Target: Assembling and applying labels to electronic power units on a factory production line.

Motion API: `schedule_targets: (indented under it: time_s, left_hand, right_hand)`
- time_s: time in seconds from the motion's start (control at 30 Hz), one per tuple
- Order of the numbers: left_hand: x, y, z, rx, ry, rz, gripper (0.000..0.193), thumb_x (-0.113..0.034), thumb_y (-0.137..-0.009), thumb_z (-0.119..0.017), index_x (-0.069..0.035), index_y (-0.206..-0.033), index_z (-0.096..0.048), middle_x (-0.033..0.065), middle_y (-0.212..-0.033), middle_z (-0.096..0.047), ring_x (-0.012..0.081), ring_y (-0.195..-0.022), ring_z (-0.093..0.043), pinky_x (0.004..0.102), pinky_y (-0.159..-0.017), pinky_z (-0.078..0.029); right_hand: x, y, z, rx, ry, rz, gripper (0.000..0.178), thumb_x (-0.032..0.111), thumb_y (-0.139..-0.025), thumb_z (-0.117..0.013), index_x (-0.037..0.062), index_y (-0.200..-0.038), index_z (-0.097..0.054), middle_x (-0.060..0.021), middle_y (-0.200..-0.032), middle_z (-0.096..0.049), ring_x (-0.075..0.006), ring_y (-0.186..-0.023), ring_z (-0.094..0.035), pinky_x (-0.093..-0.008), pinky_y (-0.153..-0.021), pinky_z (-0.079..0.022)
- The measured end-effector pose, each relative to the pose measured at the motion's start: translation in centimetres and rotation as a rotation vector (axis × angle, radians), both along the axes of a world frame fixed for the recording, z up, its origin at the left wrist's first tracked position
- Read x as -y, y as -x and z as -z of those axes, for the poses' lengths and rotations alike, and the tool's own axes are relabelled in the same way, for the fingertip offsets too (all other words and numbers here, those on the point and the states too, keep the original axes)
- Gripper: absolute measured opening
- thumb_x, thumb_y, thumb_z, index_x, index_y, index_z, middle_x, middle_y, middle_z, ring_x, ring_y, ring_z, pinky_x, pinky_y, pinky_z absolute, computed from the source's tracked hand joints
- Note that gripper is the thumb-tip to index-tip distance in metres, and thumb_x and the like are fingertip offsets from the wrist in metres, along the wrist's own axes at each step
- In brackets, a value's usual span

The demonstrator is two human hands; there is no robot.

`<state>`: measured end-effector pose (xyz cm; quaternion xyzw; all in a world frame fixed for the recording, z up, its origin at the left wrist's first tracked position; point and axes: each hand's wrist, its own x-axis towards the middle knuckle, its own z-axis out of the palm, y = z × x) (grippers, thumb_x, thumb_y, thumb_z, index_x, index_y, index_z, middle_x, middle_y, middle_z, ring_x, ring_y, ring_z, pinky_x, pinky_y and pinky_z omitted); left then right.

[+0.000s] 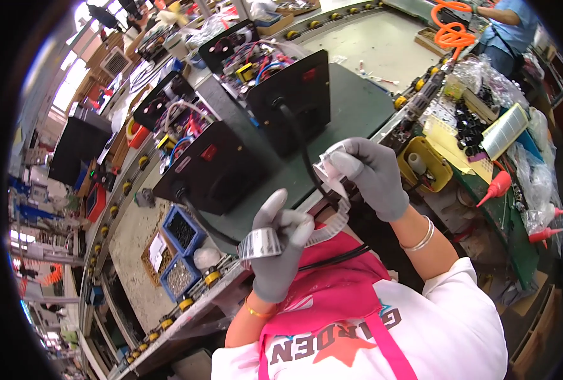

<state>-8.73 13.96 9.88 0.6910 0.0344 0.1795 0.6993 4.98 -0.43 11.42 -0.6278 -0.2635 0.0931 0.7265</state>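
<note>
My left hand (275, 253), in a grey glove with pale fingertips, holds a roll of labels (259, 244) low in front of my chest. Its index finger points up while the thumb and other fingers bend near the roll. From there a loose strip of labels (332, 229) curves up to my right hand (373, 177), gloved alike, which pinches the strip between thumb and fingers. Just beyond my hands stand two electronic units with black panels, one nearer (208, 166) and one farther (297, 95), with exposed wiring behind. A black cable hangs from each panel.
The units stand on a dark green board (357, 95) by a roller conveyor (414, 95). Blue bins of small parts (181, 229) lie at left. On the right are a yellow bin (430, 166), a red squeeze bottle (498, 185) and plastic bags. A person in blue (509, 31) works at far right.
</note>
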Motion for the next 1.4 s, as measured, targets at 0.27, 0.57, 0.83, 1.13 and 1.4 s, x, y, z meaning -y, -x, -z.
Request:
schedule_targets:
  time_s: [0.27,0.57,0.83,1.13,1.4]
  left_hand:
    - [0.1,1.1,0.5,-0.017,0.040,-0.017,0.056,0.001,-0.082,-0.063,-0.001,-0.131,-0.037,0.0083,-0.092,-0.062,0.0093,-0.080,-0.057,0.0214,-0.073,-0.046]
    - [0.1,0.2,0.7,-0.025,0.048,0.020,0.056,0.001,-0.083,-0.062,-0.001,-0.133,-0.036,0.0077,-0.091,-0.061,0.0090,-0.080,-0.056,0.0217,-0.072,-0.046]
    - [-0.1,-1.4,-0.5,-0.137,0.147,0.000,0.057,0.000,-0.083,-0.063,-0.001,-0.133,-0.036,0.0058,-0.089,-0.061,0.0086,-0.077,-0.056,0.0215,-0.071,-0.046]
    - [-0.3,-0.5,0.6,-0.132,0.144,0.007,0.053,-0.001,-0.083,-0.064,0.000,-0.130,-0.038,0.0067,-0.090,-0.060,0.0087,-0.080,-0.056,0.0211,-0.073,-0.046]
    - [-0.6,-0.2,0.7,-0.141,0.130,0.003,0.052,-0.002,-0.083,-0.063,0.001,-0.129,-0.039,0.0070,-0.090,-0.060,0.0089,-0.080,-0.056,0.0217,-0.074,-0.046]
  right_hand:
    - [0.4,-3.8,0.6,0.146,0.030,0.074,0.016,0.010,-0.084,-0.060,-0.0011,-0.094,-0.066,-0.0058,-0.085,-0.069,-0.0071,-0.077,-0.060,-0.0223,-0.072,-0.048]
    - [-0.4,-5.1,0.8,0.115,-0.019,0.067,0.014,0.003,-0.082,-0.057,-0.0016,-0.092,-0.066,-0.0053,-0.085,-0.067,-0.0071,-0.077,-0.059,-0.0218,-0.072,-0.048]
    - [-2.0,-5.9,-0.2,0.123,-0.024,0.026,0.015,0.012,-0.084,-0.063,-0.0015,-0.088,-0.067,-0.0024,-0.078,-0.065,-0.0046,-0.073,-0.055,-0.0210,-0.066,-0.046]
    - [-5.6,-10.3,-0.7,0.006,0.022,0.027,0.026,0.027,-0.083,-0.067,0.0011,-0.081,-0.066,0.0051,-0.059,-0.050,-0.0016,-0.052,-0.042,-0.0183,-0.047,-0.035]
    - [-7.0,-11.0,-1.2,0.048,-0.036,0.073,0.025,0.023,-0.081,-0.069,-0.0014,-0.078,-0.066,0.0045,-0.060,-0.052,-0.0028,-0.055,-0.042,-0.0200,-0.050,-0.037]
